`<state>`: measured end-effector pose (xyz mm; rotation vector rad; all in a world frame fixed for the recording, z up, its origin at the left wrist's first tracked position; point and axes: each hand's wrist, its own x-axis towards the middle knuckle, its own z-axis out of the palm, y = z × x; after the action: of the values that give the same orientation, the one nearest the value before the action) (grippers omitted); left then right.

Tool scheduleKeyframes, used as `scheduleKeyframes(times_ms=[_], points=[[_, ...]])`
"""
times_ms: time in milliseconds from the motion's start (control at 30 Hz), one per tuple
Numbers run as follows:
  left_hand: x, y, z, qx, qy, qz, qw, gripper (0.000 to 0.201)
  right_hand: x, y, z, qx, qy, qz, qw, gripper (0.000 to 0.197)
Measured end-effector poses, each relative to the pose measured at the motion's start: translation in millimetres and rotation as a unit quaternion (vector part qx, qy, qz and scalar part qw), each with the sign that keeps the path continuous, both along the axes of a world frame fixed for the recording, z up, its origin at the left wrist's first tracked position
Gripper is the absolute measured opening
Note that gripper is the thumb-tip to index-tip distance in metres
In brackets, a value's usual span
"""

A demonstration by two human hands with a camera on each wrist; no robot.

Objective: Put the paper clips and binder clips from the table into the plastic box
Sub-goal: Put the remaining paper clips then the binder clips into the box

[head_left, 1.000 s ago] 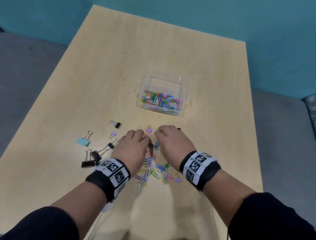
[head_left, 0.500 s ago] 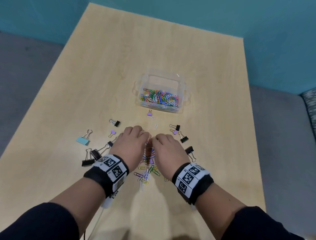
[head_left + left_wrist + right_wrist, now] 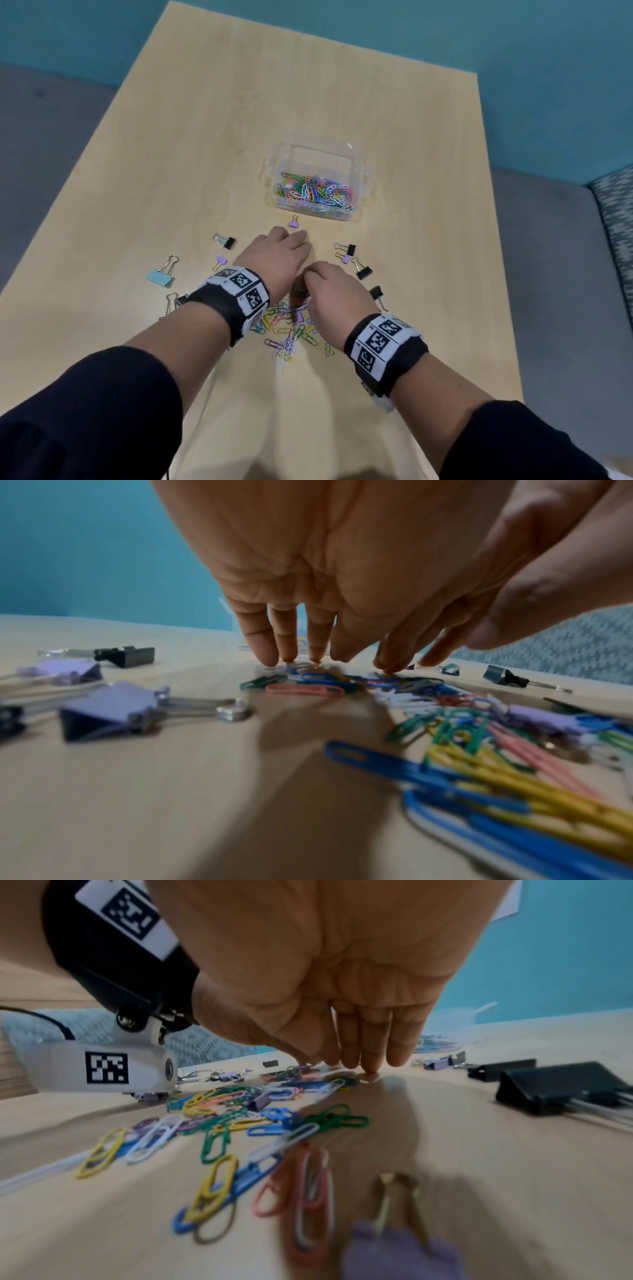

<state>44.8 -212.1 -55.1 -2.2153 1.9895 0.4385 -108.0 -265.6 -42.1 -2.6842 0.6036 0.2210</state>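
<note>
The clear plastic box (image 3: 356,205) stands mid-table with several coloured paper clips inside. Loose paper clips (image 3: 287,330) lie in a heap near me, between my wrists. My left hand (image 3: 295,241) reaches over the heap's far end, its straight fingers (image 3: 262,647) tipped down onto the clips (image 3: 304,689). My right hand (image 3: 314,275) is just behind it, with fingers (image 3: 371,1053) held together and touching the table beside the clips (image 3: 240,1112). Neither hand holds anything. A purple binder clip (image 3: 294,224) lies just past my left fingertips.
Binder clips are scattered on the wooden table (image 3: 205,137): light blue (image 3: 159,277), black (image 3: 228,242) and purple (image 3: 221,260) on the left, three black ones (image 3: 363,273) on the right. A teal wall stands behind, and the grey floor lies beside the table edges.
My left hand has slid forward towards the box, up to the purple binder clip. The right hand stayed over the heap, and both drew nearer to me a second ago.
</note>
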Motion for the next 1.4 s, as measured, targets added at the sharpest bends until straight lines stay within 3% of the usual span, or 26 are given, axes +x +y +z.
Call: scheduleKeyframes(times_ms=[133, 300, 567, 700, 800, 900, 1000, 1067, 1300, 1400], points=[[-0.8, 17.4, -18.7, -0.053, 0.064, -0.011, 0.996, 0.050, -18.6, 6.5, 2.5, 0.018, -0.001, -0.003, 1.000, 0.028], [-7.0, 23.3, -20.1, -0.094, 0.102, 0.030, 0.990, 0.036, -33.2, 16.2, -2.3, 0.024, -0.015, -0.013, 1.000, 0.035], [-16.3, 33.4, -8.8, -0.132, 0.104, 0.025, 0.985, 0.043, -38.8, 22.8, 7.5, 0.056, -0.019, 0.025, 0.998, 0.042], [-17.2, 48.9, -15.2, -0.051, 0.083, 0.036, 0.995, 0.055, -26.0, 6.2, 2.2, 0.035, -0.002, -0.022, 0.999, 0.059], [-27.8, 58.1, -13.7, -0.070, 0.121, 0.046, 0.989, 0.044, -12.3, 3.6, -6.3, 0.018, 0.035, 0.037, 0.999, 0.061], [-34.9, 79.8, 3.2, -0.153, 0.172, 0.121, 0.965, 0.035, -23.0, 1.8, 3.3, 0.038, 0.007, 0.080, 0.996, 0.054], [-34.9, 113.4, 16.2, -0.207, 0.225, 0.228, 0.924, 0.028, -58.8, -12.6, 12.6, 0.063, -0.053, -0.039, 0.996, 0.052], [-36.8, 137.2, 16.2, -0.197, 0.237, 0.258, 0.916, 0.025, -83.8, -16.8, 11.9, 0.064, -0.060, -0.098, 0.991, 0.045], [-66.3, 161.0, 5.7, -0.108, 0.212, 0.291, 0.927, 0.024, -109.7, 22.0, -4.9, 0.072, 0.035, -0.155, 0.985, 0.030], [-72.7, 145.5, 5.1, -0.105, 0.196, 0.252, 0.942, 0.024, -96.8, 37.7, -5.1, 0.089, 0.033, -0.167, 0.981, 0.017]])
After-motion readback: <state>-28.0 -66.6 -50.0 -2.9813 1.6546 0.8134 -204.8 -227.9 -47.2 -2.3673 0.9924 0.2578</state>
